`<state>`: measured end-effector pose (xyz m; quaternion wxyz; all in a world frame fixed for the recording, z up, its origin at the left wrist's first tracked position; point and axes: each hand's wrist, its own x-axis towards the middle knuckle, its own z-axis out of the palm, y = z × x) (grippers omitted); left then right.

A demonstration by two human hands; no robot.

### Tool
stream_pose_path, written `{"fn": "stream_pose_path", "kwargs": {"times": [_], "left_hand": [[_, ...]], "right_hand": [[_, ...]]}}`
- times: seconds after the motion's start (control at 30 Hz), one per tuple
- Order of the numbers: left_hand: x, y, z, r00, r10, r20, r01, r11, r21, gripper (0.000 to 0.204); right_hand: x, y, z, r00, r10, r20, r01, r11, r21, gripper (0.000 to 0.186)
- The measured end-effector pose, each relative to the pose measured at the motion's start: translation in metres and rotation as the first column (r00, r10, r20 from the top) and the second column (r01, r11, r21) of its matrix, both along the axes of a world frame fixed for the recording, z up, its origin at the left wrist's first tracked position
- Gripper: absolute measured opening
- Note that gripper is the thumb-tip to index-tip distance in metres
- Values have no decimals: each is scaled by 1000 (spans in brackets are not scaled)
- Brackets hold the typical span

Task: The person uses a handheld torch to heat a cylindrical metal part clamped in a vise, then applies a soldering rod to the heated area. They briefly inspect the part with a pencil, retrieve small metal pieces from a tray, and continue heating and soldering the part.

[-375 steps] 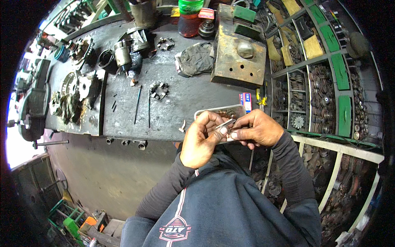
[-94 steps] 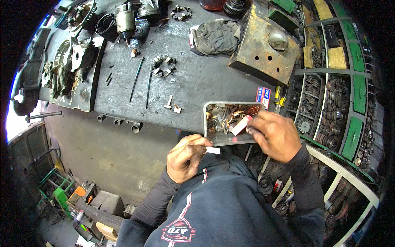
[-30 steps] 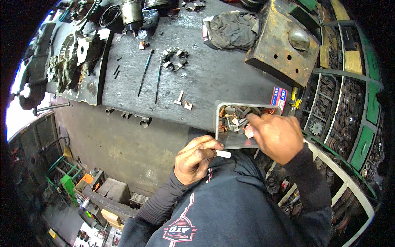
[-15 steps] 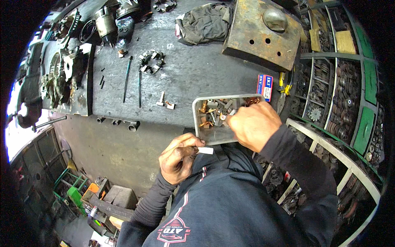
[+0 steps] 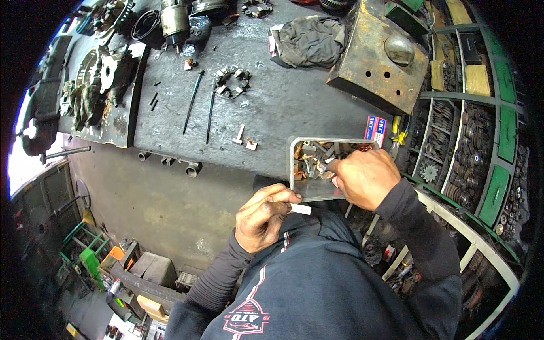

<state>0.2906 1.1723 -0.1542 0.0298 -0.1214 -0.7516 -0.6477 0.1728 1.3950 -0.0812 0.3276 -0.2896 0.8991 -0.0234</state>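
My left hand (image 5: pixel 263 218) is closed in a pinch around a small pale rectangular piece (image 5: pixel 301 209), which sticks out past the fingertips. It is held just in front of a clear plastic container (image 5: pixel 317 191). Inside lie loose carbon brushes (image 5: pixel 309 164), grey blocks with copper-coloured wires and tabs. My right hand (image 5: pixel 368 178) reaches over the container's right side, fingers curled down among the parts. A dark block shows at its fingertips, but whether it is gripped is partly hidden by the hand.
Behind the container lies a red and blue box (image 5: pixel 375 129) beside yellow-handled pliers (image 5: pixel 401 137). On the dark workbench (image 5: pixel 283 107) are a ring-shaped brush holder (image 5: pixel 232 83), thin rods, a dark cloth (image 5: pixel 309 42) and a rusty metal block (image 5: pixel 368 54). Shelves of parts (image 5: pixel 473 136) stand at right.
The view has shifted, so the bench and both hands appear farther right. My right hand's fingers have moved slightly within the container; the left still pinches the pale piece.
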Motion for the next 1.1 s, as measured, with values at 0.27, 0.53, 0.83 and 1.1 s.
{"fn": "stream_pose_path", "kwargs": {"times": [0.27,0.53,0.83,1.1], "left_hand": [[1,-1,2,999,-27,21,27,999,-34,28],[0,-1,1,999,-31,-7,31,998,-56,30],[-1,-1,3,1000,-25,18,26,998,-51,31],[2,1,3,1000,-15,12,16,999,-50,28]], "right_hand": [[5,-28,-36,998,-44,-55,23,940,-340,14],[2,-25,-54,999,16,-41,-28,952,-305,15],[6,-1,-7,991,-101,-88,84,981,-174,12],[4,7,1,993,-120,14,120,970,-211,14]]}}
